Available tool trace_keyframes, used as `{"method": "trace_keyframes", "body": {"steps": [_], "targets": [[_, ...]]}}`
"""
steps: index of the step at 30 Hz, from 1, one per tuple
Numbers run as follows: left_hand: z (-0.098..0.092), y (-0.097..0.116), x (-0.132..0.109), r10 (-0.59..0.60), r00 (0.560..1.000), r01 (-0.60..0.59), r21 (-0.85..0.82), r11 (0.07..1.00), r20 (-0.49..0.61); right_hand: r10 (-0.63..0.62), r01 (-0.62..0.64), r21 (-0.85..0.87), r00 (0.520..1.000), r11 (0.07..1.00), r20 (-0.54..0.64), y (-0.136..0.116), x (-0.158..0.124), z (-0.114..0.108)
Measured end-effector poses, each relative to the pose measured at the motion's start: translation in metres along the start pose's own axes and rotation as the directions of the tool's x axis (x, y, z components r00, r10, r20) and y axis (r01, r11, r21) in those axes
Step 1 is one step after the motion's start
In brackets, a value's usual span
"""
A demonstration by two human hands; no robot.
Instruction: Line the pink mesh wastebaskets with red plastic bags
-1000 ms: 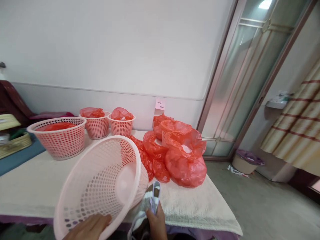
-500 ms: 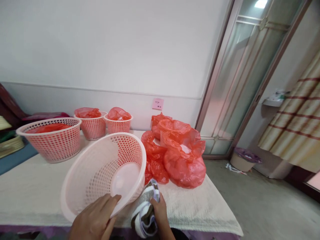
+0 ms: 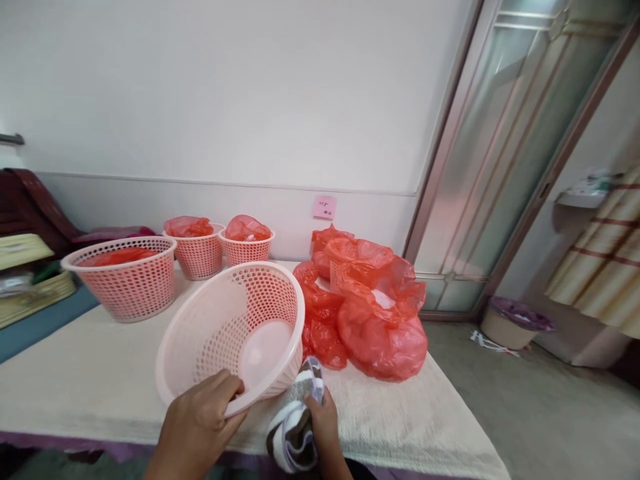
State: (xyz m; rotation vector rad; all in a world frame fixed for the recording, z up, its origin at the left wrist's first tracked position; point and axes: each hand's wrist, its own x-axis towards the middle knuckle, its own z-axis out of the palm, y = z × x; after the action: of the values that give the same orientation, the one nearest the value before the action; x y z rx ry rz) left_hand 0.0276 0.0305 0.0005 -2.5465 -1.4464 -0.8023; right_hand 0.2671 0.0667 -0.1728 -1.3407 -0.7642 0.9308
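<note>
A pale pink plastic basket (image 3: 220, 320) with a perforated wall is tilted on the table, its mouth turned toward me. My left hand (image 3: 205, 417) grips the near rim, fingers curled over the edge. In my right hand (image 3: 324, 420) is a bunched striped cloth (image 3: 295, 423), white, grey and brown with a purple edge. The cloth is beside the basket's lower right side; I cannot tell whether it touches the wall. Just behind the cloth lies a heap of red plastic bags (image 3: 383, 340), with something white showing in one opening.
Three more pink baskets stand to the left and back: a large one (image 3: 127, 287) and two small ones (image 3: 200, 257), (image 3: 247, 250), all with red bags inside. A pink note (image 3: 325, 207) is on the wall. A bin (image 3: 513, 327) stands on the floor at right.
The view has shifted a little left, so things appear further right. Both hands keep their holds on the basket and the cloth, and the basket's tilt looks slightly different.
</note>
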Motion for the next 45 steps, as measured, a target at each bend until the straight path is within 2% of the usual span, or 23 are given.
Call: {"method": "trace_keyframes", "body": {"steps": [8,12,18,23,26,29,36,40,45], "targets": [[-0.002,-0.006,0.021,-0.144,0.982,0.137,0.06,0.989,0.126,-0.054,0.052,0.044,0.998,0.998,0.035,-0.003,0.015,0.025],[0.002,-0.007,0.027,-0.203,0.971,0.184,0.146,0.972,0.128,-0.07,0.068,0.055,0.997,0.996,0.021,0.0,0.021,0.034],[0.009,0.0,0.039,-0.22,0.956,0.177,0.216,0.96,0.193,-0.08,0.079,0.074,0.996,0.994,0.023,0.002,0.023,0.034],[0.007,0.007,0.054,-0.301,0.918,0.24,0.242,0.94,0.258,-0.071,0.071,0.084,0.997,0.994,0.0,0.002,0.019,0.026],[0.007,0.006,0.058,-0.321,0.907,0.26,0.235,0.936,0.274,-0.059,0.064,0.079,0.996,0.995,-0.068,0.003,0.02,0.011],[0.009,0.003,0.059,-0.353,0.887,0.297,0.218,0.93,0.296,-0.043,0.056,0.064,0.982,0.996,-0.183,0.004,0.023,-0.017],[0.011,0.005,0.057,-0.368,0.889,0.323,0.196,0.926,0.274,-0.034,0.003,-0.065,0.872,0.998,-0.489,-0.003,0.032,-0.101],[0.01,0.01,0.058,-0.395,0.873,0.349,0.199,0.916,0.288,-0.045,-0.04,-0.146,0.843,0.989,-0.537,-0.01,0.046,-0.134],[0.013,0.011,0.059,-0.373,0.881,0.337,0.167,0.927,0.292,-0.032,-0.06,-0.178,0.88,0.982,-0.474,-0.014,0.074,-0.148]]}}
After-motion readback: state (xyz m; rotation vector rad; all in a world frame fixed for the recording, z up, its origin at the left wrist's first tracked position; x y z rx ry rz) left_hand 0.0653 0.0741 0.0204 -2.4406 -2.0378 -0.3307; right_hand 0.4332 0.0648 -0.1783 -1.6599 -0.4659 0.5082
